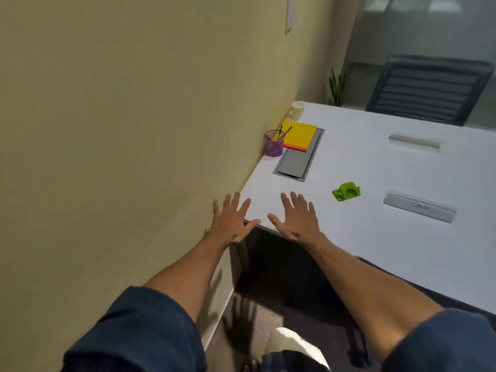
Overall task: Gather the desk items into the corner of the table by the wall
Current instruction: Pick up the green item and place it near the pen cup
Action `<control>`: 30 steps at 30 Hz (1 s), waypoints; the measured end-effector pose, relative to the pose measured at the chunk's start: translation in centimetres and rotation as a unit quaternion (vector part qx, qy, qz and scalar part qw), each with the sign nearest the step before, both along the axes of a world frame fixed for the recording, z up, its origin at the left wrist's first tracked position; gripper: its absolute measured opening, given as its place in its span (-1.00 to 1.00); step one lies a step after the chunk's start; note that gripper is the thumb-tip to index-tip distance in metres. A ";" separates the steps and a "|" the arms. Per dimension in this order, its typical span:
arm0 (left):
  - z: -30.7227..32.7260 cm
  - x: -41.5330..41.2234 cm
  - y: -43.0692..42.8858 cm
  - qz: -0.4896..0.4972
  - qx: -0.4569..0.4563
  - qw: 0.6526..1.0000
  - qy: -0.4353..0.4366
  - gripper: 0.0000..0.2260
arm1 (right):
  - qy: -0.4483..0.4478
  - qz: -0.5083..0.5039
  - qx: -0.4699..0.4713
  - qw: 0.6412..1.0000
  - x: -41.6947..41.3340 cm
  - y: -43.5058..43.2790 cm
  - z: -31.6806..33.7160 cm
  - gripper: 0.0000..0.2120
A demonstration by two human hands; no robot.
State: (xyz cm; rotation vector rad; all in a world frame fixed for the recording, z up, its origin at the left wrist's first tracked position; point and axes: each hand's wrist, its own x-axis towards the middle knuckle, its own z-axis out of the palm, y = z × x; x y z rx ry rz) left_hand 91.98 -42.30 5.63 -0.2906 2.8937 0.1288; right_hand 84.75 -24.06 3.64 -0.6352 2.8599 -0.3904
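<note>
Desk items sit scattered along the white table (pixel 375 237), most of them near the yellow wall (pixel 107 130), and we go through them from the wall side outward. Our left hand (pixel 232 220) hangs flat with fingers spread wide, holding nothing, over the table's near corner by the wall; our right hand (pixel 296 218) is just beside it, likewise splayed and empty, above the tabletop. Farther along the wall stands a purple mesh pen cup (pixel 273 145) with a couple of dark pens (pixel 283 131) leaning in it; what else lies at its bottom we cannot make out. Touching or nearly touching the cup is a yellow notebook (pixel 299 135) with a red-orange edge, lying flat and overlapping the far end of a grey recessed cable hatch (pixel 295 162) set in the tabletop. Beyond the notebook, at the far corner by the wall, a pale cream mug (pixel 297 110) stands upright; its inside is not visible to us. Well apart from these, out on the open tabletop, lies a bright green hole punch (pixel 346 191). To its right a grey ruler-like bar (pixel 420 208) rests flat, bearing a mark too blurred to read, and another pale bar (pixel 414 142) lies farther back. A dark office chair (pixel 429 89) stands behind the table, cut off by the frame edge, with a small green plant (pixel 336 87) beside it.
</note>
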 end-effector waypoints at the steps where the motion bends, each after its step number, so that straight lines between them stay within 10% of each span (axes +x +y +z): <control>1: 0.0 -1.8 -0.1 -0.017 0.002 1.000 -0.002 -0.34 | -0.004 -0.019 0.002 1.000 -1.1 0.4 0.1 -0.26; 30: -10.1 -30.0 10.2 -0.253 -0.011 0.966 -0.051 -0.35 | -0.071 -0.232 0.021 0.970 -23.0 12.4 -9.5 -0.05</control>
